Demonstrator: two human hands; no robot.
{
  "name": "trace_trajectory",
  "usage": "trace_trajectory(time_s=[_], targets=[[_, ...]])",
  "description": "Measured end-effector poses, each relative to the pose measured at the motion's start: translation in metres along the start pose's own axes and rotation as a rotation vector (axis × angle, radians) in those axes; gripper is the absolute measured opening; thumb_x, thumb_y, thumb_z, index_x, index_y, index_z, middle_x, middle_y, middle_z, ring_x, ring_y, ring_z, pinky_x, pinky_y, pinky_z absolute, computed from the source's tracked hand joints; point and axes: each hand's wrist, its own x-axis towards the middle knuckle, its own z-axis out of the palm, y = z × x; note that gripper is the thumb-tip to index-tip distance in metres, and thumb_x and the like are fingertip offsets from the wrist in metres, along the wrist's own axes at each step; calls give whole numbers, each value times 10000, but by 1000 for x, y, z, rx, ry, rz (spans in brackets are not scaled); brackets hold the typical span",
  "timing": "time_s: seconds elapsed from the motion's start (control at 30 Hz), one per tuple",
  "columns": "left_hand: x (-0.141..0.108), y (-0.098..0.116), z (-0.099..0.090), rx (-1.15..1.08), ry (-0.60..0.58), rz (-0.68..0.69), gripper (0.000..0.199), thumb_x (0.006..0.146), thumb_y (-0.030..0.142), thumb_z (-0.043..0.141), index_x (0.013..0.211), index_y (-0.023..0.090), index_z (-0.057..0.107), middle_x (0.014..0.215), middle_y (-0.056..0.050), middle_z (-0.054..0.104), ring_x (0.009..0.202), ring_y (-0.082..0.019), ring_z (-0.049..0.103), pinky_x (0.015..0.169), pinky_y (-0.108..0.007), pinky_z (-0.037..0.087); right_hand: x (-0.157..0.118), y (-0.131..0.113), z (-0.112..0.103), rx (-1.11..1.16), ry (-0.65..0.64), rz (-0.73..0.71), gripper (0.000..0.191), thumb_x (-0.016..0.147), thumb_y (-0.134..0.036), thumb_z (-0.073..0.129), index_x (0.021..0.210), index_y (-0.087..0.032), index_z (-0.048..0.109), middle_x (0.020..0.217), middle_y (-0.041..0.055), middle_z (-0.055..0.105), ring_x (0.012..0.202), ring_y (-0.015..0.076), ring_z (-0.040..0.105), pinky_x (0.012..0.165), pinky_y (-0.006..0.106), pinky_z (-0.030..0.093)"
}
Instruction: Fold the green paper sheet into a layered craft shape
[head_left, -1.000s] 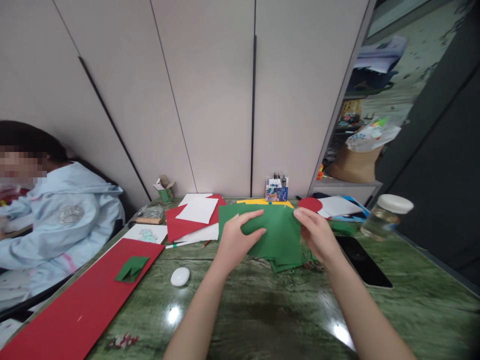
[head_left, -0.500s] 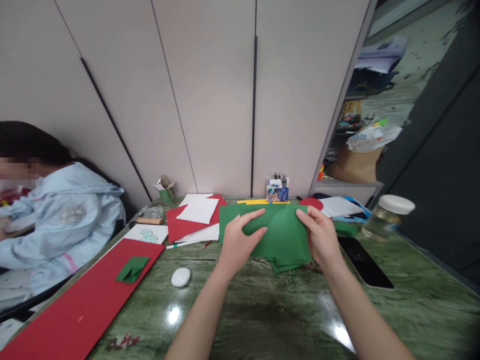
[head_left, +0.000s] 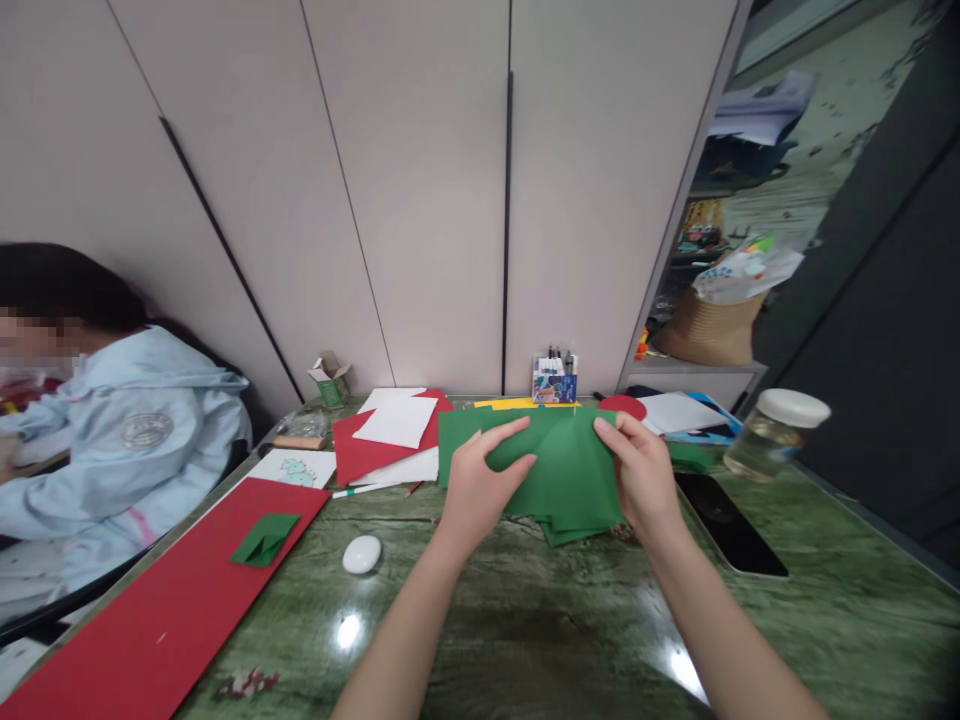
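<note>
Several sheets of green paper overlap in front of me, their corners sticking out at the lower edge. My left hand lies against the left part of the sheets, thumb and index finger spread apart over the green surface. At the right edge, my right hand pinches the paper, its thumb on the front and the other fingers partly hidden. A small folded green piece rests on a long red sheet at the left.
A white oval case lies left of my forearm. A black phone and a lidded jar stand at the right. Red and white papers and a pen box are behind. A person in light blue sits left.
</note>
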Motion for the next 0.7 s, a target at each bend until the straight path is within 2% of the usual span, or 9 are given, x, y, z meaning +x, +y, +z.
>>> trace_trajectory(time_s=[0.33, 0.5, 0.7], targets=[[-2, -1, 0, 3, 2, 2, 374, 755, 205, 641, 1114, 309, 629, 1117, -6, 664, 1004, -209, 610, 1017, -448, 370, 0, 1, 1, 60, -3, 30, 355, 725, -381, 664, 573, -206, 395, 568, -51, 408, 536, 115, 371, 523, 247, 333], [-1, -1, -2, 14, -1, 12, 368, 760, 213, 638, 1117, 303, 625, 1120, -8, 662, 1008, -207, 608, 1021, -442, 366, 0, 1, 2, -10, -27, -3, 328, 743, -441, 628, 598, -215, 440, 557, -38, 444, 527, 131, 410, 508, 253, 349], [2, 0, -9, 45, -23, 42, 425, 745, 214, 655, 1158, 289, 591, 1177, -3, 635, 1082, -210, 575, 1038, -428, 350, -2, -4, 3, 29, -103, 99, 341, 733, -440, 645, 589, -203, 446, 569, -41, 437, 519, 112, 389, 485, 230, 318]])
